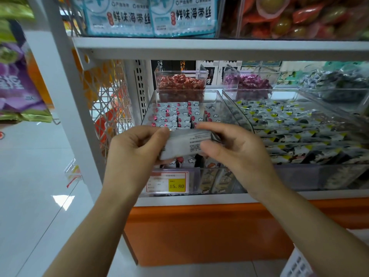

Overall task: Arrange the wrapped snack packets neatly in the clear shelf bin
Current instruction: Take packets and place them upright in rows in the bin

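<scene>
There, a small stack of snack packets [185,144], silver-white with fine print on the near face, was held level just above the front part of the clear shelf bin [148,108]. The left hand [135,146] gripped the stack's left end, fingers curled round it from below and the thumb lying over the top edge. The right hand [235,150] pinched the right end, its thumb pressed against the near face and its fingers bent over the top. Both forearms reached up from the bottom of the view.

Beneath and behind the stack, the bin held rows of packets [175,114] standing on edge, silver with red dots and white cloud marks; the rows looked fuller on the left than on the right. A price tag [168,181] reading 15.80 sat on the bin's front wall.

Just beside it on the right stood a second clear bin [289,92], filled with grey packets bearing yellow and black marks [295,126]. Behind these were smaller clear boxes, one with red sweets [180,82] and one with purple sweets [249,81]. On the white shelf above [199,47] stood pale blue pouches [149,17] printed with Chinese characters. Below, the unit had an orange base [199,226], and a pale tiled floor [30,176] lay to the left.
</scene>
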Motion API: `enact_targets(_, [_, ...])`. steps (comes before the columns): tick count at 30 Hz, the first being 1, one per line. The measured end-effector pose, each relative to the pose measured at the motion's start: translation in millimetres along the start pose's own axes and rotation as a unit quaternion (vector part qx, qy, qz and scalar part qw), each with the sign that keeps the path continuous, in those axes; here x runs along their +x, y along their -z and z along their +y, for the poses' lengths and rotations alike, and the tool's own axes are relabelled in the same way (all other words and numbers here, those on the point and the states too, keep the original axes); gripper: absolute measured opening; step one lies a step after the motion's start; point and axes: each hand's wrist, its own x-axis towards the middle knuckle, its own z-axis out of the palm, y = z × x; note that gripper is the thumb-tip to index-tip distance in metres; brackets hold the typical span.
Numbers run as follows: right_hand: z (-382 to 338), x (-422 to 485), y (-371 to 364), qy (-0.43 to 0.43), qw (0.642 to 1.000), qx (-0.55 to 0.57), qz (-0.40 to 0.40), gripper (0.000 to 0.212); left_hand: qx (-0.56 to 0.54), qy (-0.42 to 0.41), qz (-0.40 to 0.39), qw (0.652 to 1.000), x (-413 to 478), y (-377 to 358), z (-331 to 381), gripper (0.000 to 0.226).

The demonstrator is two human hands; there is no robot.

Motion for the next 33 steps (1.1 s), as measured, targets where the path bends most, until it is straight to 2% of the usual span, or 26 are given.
enact_targets(2, [-2,2,0,0.005,0.999,-0.028,-0.032,0.045,-0.069,0.044,-0.018,0.996,2,5,4,0.017])
enact_targets(4, [-4,5,0,0.018,0.999,-0.046,0.013,0.043,-0.065,0.019,-0.043,0.997,7,14,5,0.019])
enact_targets(6, [-4,10,1,0.018,0.996,-0.027,0.079,0.038,0.06,-0.065,-0.013,0.996,17,27,-1,0.018])
enact_targets(8, [-5,19,3,0.016,0.992,-0.025,0.126,0.031,0.244,-0.125,0.009,0.962,27,38,-10,0.025])
enact_targets(9, [-4,24,2,0.018,0.989,-0.032,0.141,0.029,0.321,-0.136,-0.011,0.937,30,41,-17,0.031])
enact_targets(12, [-1,41,-6,0.012,0.985,-0.066,0.156,0.028,0.465,-0.108,-0.114,0.871,28,38,-33,0.046])
enact_targets(15, [1,60,-24,0.008,0.985,-0.108,0.135,0.024,0.507,-0.093,-0.146,0.844,25,35,-42,0.051])
enact_targets(18, [2,78,-43,0.026,0.98,-0.191,0.058,0.018,0.507,-0.112,-0.148,0.841,26,35,-42,0.043])
enact_targets(22, [8,92,-65,0.044,0.959,-0.279,-0.036,0.025,0.452,-0.102,-0.156,0.873,28,39,-39,0.036])
enact_targets(24, [12,96,-72,0.042,0.943,-0.318,-0.086,0.021,0.418,-0.113,-0.14,0.89,29,42,-35,0.033])
enact_targets(25, [14,97,-74,0.043,0.929,-0.35,-0.115,0.019,0.405,-0.12,-0.125,0.897,29,43,-34,0.034])
enact_targets(28, [18,99,-72,0.07,0.842,-0.494,-0.204,0.024,0.388,-0.121,-0.098,0.909,29,44,-34,0.049])
enact_targets(29, [18,100,-70,0.073,0.825,-0.513,-0.227,0.025,0.384,-0.115,-0.1,0.911,29,43,-35,0.055])
enact_targets(31, [16,104,-66,0.058,0.818,-0.513,-0.255,0.027,0.377,-0.107,-0.109,0.914,30,41,-37,0.063])
enact_targets(33, [12,110,-65,0.047,0.831,-0.486,-0.267,0.029,0.372,-0.106,-0.108,0.916,31,40,-37,0.065])
